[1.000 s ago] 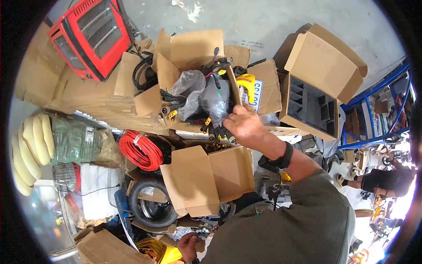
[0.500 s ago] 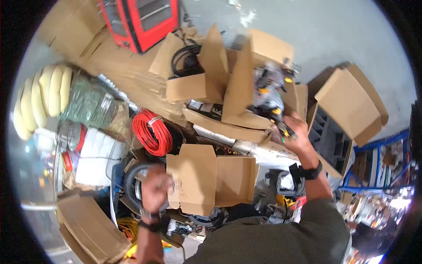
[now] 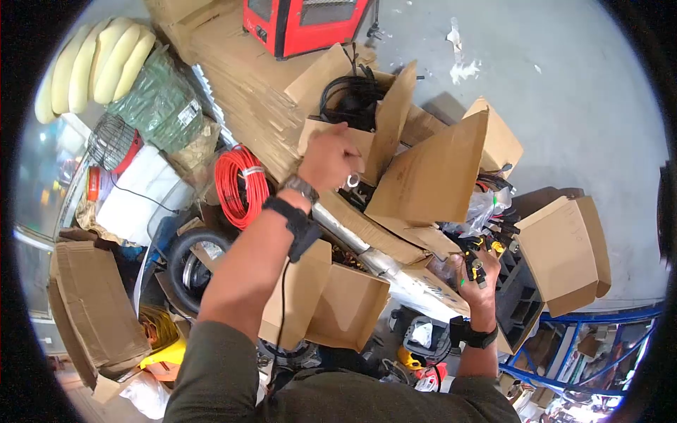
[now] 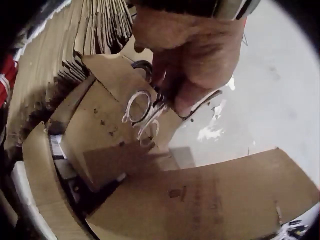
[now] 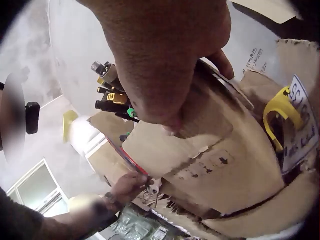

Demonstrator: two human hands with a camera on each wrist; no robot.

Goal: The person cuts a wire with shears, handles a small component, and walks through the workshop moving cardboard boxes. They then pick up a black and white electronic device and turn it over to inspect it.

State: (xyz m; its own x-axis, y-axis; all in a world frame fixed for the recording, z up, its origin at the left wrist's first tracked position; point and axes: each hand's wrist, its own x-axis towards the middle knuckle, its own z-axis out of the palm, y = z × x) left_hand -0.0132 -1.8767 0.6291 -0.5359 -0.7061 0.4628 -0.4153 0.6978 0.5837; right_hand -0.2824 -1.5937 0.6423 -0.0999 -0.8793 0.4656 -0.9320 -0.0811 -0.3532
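Fingers point(image 4: 167, 87) of our left hand point(image 3: 330, 158) are curled and pinch a pair of scissors point(image 4: 145, 115) with clear ring handles; the rings hang just below the fingertips, in front of a cardboard flap. In the head view the same scissors point(image 3: 352, 181) show as a small ring under that hand. Just beyond these fingers stands an open cardboard box point(image 3: 384, 120), and inside it, a little above the fingertips, lies a coil of black cables point(image 3: 351, 99).

Our right hand point(image 3: 477, 278) is lower and well apart from the left one. Its fingers are closed around a bundle of black connectors point(image 3: 476, 254) with yellow and green marks, and the ends of the bundle stick out above the fingers. In the right wrist view the connectors point(image 5: 112, 95) come out beside the knuckles point(image 5: 165, 60). Touching this hand on the side toward the left hand is a large cardboard flap point(image 3: 430, 176). Just above the fingers is a clear plastic bag point(image 3: 483, 204) with more cables.

Below and beside the left wrist we see a red wire coil point(image 3: 240, 187), and near it a black tyre point(image 3: 190, 264).
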